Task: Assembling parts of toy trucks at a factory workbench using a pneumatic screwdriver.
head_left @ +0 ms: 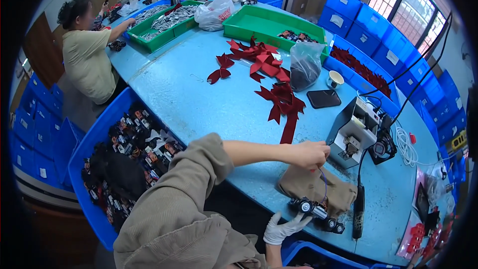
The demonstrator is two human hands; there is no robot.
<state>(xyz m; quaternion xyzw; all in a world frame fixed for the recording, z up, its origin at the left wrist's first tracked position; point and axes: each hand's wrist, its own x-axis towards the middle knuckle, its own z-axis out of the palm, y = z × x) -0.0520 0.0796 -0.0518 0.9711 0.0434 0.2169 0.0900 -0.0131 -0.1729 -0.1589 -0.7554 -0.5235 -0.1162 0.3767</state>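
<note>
My left hand (pixel 309 155), bare, reaches across from the left with its fingertips pinched beside a grey metal box-shaped machine (pixel 348 139). A thin blue-purple wire (pixel 324 183) runs down from its fingers to a small black wheeled toy-car chassis (pixel 313 209). A bit of red shows just under those fingers. My right hand (pixel 285 228), in a white glove, holds the chassis from its near left side at the table edge. Behind the chassis lies a folded brown cloth (pixel 318 188). What exactly my left fingertips grip is too small to make out.
A corded black hand tool (pixel 358 211) lies right of the cloth. Red ribbon bows (pixel 284 102), a phone (pixel 323 98) and a plastic bag (pixel 305 65) lie farther back. A blue bin (pixel 89 219) of small electronic assemblies stands left. Another person (pixel 89 55) works far left beside green trays (pixel 164 40).
</note>
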